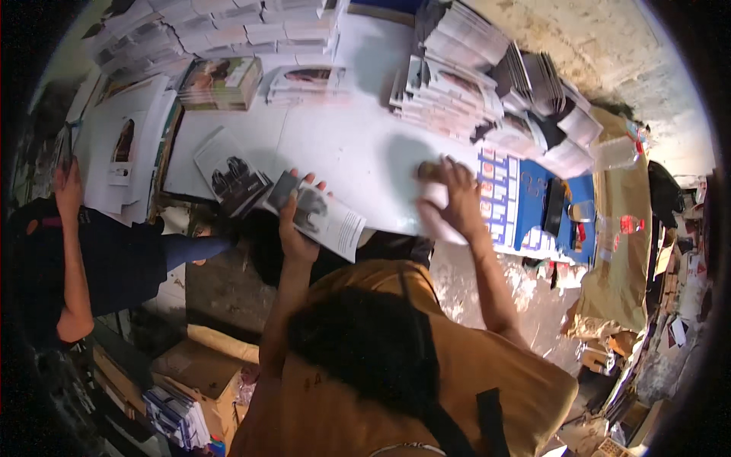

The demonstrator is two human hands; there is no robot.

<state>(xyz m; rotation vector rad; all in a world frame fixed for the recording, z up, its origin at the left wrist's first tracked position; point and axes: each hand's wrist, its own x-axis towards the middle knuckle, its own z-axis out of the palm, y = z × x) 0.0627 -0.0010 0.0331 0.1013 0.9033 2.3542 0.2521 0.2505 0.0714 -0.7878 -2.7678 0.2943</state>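
My left hand [299, 234] is closed on a folded leaflet [335, 222] with a grey picture and a white printed part, held at the table's near edge. Its thumb lies over the leaflet and the fingertips show beyond its far edge. Farther right, my right hand [459, 199] is above the white table [335, 145], fingers bent and partly blurred. A small dark brown object [429, 170] shows at its fingertips; I cannot make out its kind. Left of my left hand lie dark-pictured leaflets [232, 177], overlapping at the table edge.
Tall paper stacks [228, 34] stand at the back left, beside a shorter booklet stack [221, 84]. Leaflet piles [457, 91] crowd the back right, next to a blue board [537, 202]. At far left another person's hand [68, 186] is raised. A cardboard box [202, 369] is below.
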